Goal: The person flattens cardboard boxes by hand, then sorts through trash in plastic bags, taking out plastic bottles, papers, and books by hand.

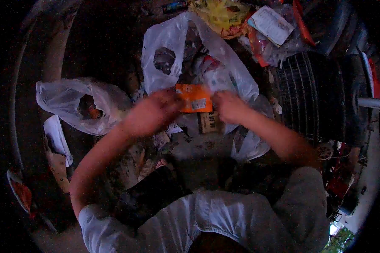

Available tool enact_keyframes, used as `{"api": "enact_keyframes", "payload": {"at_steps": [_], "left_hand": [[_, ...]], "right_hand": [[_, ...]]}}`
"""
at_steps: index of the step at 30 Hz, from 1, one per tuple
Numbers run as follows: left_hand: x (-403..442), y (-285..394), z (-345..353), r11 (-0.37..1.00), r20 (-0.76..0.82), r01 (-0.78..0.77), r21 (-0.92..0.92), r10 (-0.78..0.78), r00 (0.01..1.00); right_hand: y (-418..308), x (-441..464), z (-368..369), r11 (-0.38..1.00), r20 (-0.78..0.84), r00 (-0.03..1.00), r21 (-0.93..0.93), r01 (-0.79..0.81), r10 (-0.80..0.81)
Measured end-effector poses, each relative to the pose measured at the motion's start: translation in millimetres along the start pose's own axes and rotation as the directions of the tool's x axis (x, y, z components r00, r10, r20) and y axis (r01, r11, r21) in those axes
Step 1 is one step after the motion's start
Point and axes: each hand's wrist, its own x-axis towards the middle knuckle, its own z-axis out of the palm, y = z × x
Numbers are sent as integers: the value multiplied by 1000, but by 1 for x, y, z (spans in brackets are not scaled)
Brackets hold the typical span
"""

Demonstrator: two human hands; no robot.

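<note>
Between my two hands is a flat orange printed package [194, 98] with a pale label patch on its lower part. My left hand [156, 110] grips its left edge, fingers closed and blurred by motion. At the right edge, the closed fingers of my right hand [229, 107] pinch the package. Behind it stands a white plastic bag [162, 38] with its handles up, holding crumpled and clear wrappings. A brown printed carton [210, 122] shows just below the package.
A second white plastic bag [67, 101] lies open at the left, near folded paper [57, 133]. A large black tire [308, 92] stands at the right. Farther back are a yellow bag [219, 17] and a paper booklet [271, 25] on plastic.
</note>
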Motion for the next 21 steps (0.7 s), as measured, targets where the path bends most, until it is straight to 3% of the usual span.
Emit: {"api": "enact_keyframes", "payload": {"at_steps": [1,2,3,5,6,8,9,12,15,18,21], "left_hand": [[16,-13,30,955,46,-193,227,187,981],[25,-21,48,826,132,-373,422,351,927],[27,-23,51,830,245,-252,497,144,959],[31,-28,55,738,392,-54,673,-294,872],[35,-40,59,733,337,39,679,-358,871],[34,-70,72,703,224,221,676,-482,847],[36,-58,72,736,126,302,606,-464,877],[45,-65,103,852,18,69,519,-91,996],[58,-89,148,709,-143,-12,705,159,977],[47,-86,155,701,-23,-54,711,99,995],[34,-63,104,875,8,-44,482,45,999]], "right_hand": [[3,-2,4,996,148,987,-48,72,-65],[8,-8,7,985,300,946,-80,150,-120],[12,-12,8,968,445,880,-101,231,-164],[20,-17,-6,961,615,784,-258,95,88],[28,-17,-11,941,674,708,-337,38,213],[58,-24,2,912,528,775,-382,-148,347],[62,-23,0,885,449,791,-398,-240,416],[69,-18,-13,893,340,831,-263,-365,440],[71,-7,-5,915,364,847,-47,-400,388],[56,-3,0,927,394,844,-66,-368,363],[52,-4,2,917,379,850,5,-398,367]]}}
